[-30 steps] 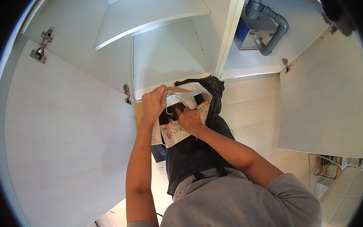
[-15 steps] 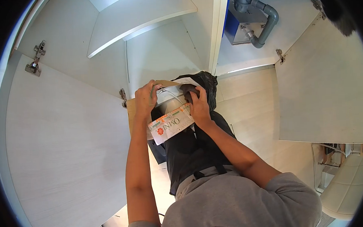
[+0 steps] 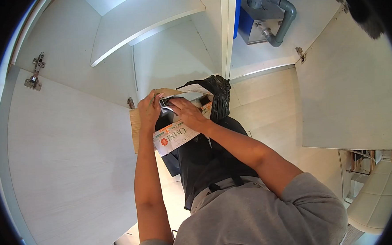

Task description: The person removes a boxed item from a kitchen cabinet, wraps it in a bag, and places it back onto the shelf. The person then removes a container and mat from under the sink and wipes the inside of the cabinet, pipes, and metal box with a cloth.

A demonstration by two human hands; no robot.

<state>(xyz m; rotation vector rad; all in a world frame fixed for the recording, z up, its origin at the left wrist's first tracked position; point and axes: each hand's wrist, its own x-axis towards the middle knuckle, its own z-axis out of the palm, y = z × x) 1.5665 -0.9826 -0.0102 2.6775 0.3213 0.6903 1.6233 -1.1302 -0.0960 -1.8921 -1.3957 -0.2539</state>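
Observation:
An open cardboard box (image 3: 174, 137) with "OMNI" printed on its flap rests by my legs, in front of the open cabinet. With closed fingers, my left hand (image 3: 150, 110) grips the box's raised far flap (image 3: 167, 92) at its left end. My right hand (image 3: 187, 113) reaches into the box, its fingers bent around a dark item (image 3: 172, 100) that they partly cover. White and dark things lie inside, too hidden to name. A black plastic bag (image 3: 221, 94) bunches at the box's right side.
A shelf (image 3: 151, 20) spans the cabinet above the box. Open doors stand left (image 3: 69, 160) and right (image 3: 349, 92). Grey pipes (image 3: 286, 24) and a metal box (image 3: 259, 21) occupy the right compartment. A cream padded seat (image 3: 375, 202) is at lower right.
My right hand has moved from the dark object at the box's right side to the left part, close to my left hand. The view has shifted slightly. My left hand stays on the flap.

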